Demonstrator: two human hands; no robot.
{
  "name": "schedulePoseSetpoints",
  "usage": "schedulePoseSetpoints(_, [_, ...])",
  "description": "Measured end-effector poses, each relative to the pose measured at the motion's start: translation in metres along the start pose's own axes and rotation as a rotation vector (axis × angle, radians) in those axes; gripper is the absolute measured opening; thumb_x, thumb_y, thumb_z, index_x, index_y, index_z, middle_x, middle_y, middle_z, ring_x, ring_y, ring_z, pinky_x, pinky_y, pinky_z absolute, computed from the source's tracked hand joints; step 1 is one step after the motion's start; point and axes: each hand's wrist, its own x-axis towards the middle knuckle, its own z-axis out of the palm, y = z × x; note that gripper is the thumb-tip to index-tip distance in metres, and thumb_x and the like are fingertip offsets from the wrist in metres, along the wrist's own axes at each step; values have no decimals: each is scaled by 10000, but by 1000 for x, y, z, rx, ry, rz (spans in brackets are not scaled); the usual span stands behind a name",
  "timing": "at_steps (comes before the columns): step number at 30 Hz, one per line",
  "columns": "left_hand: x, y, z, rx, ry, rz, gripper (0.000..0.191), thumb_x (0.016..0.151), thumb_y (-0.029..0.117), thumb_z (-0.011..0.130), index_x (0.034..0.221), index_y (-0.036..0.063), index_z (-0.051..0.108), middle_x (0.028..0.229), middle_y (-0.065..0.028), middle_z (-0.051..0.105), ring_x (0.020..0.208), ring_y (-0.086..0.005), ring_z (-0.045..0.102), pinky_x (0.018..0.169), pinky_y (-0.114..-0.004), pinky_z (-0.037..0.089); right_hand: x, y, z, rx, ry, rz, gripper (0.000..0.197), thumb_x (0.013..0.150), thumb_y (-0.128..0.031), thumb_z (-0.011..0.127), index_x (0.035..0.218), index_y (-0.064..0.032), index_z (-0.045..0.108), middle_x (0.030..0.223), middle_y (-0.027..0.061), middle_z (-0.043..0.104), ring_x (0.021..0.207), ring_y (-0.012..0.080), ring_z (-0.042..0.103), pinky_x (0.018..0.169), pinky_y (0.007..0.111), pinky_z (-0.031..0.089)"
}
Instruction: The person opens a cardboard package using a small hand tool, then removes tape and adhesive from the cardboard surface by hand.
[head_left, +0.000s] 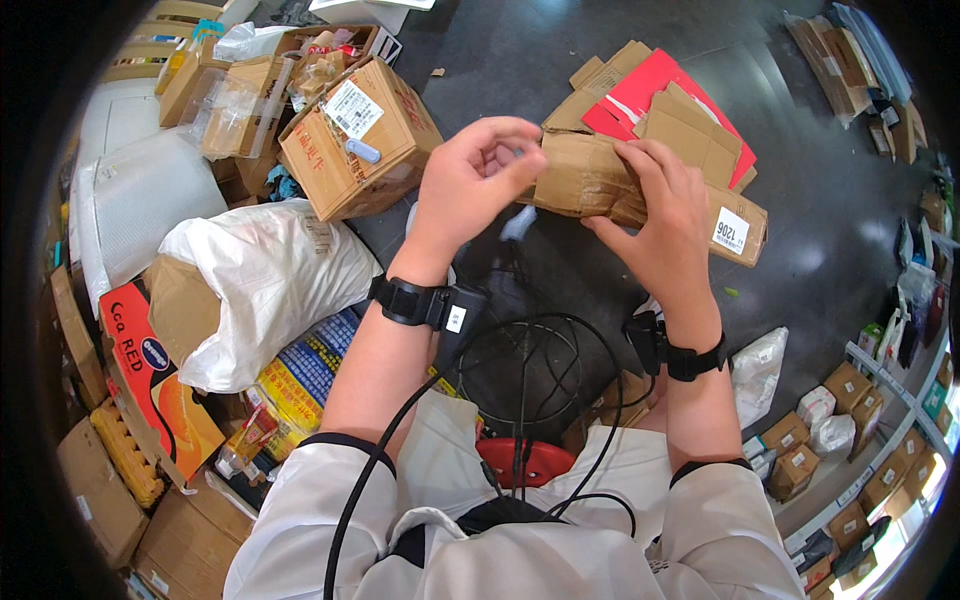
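A long brown cardboard box (592, 169), creased and taped, lies across in front of me. My right hand (664, 199) grips it around the middle, thumb on the near side and fingers over the top. A white label (730, 229) is stuck near its right end. At the box's left end is my left hand (484, 176), with fingers curled and thumb towards the index finger. Whether it pinches a bit of tape or the box edge cannot be made out. A pale-blue plastic oblong tool (363, 150) rests on a large carton (315, 165) to the left.
Flattened cardboard (686, 127) and a red sheet (660, 67) lie on the dark floor beyond the box. A white sack (277, 277) and a bubble-wrap roll (142, 199) stand left. Black cables (420, 397) loop over my lap. Shelves with parcels (795, 469) line the right.
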Motion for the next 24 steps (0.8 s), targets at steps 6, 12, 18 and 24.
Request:
schedulePoseSetpoints(6, [10, -12, -13, 84, 417, -124, 227, 949, 168, 662, 1032, -38, 709, 853, -81, 736, 680, -98, 637, 640, -244, 515, -1, 2, -2, -6, 7, 3, 709, 578, -168, 881, 1227, -115, 601, 1251, 40, 576, 1033, 302, 541, 904, 421, 430])
schedulePoseSetpoints(12, [11, -20, -33, 507, 565, -190, 181, 847, 180, 772, 906, 16, 724, 727, -41, 703, 661, -90, 626, 635, -240, 492, -2, 5, -2, 2, 32, -23, 704, 580, -176, 881, 1223, -114, 601, 1240, 40, 582, 1027, 305, 539, 892, 420, 439])
schedulePoseSetpoints(18, [17, -23, -27, 215, 586, -4, 182, 902, 143, 712, 965, -26, 688, 794, -55, 704, 698, -112, 654, 669, -242, 517, -3, 7, -3, 2, 40, -31, 709, 577, -187, 882, 1222, -116, 597, 1239, 43, 584, 1025, 308, 543, 889, 420, 441])
schedulePoseSetpoints(24, [18, -20, -20, 41, 565, -75, 164, 950, 89, 640, 985, -67, 676, 876, -105, 720, 807, -142, 683, 732, -252, 546, -5, 7, -2, 12, 36, -12, 715, 580, -194, 881, 1230, -126, 592, 1239, 43, 587, 1021, 306, 547, 887, 430, 441])
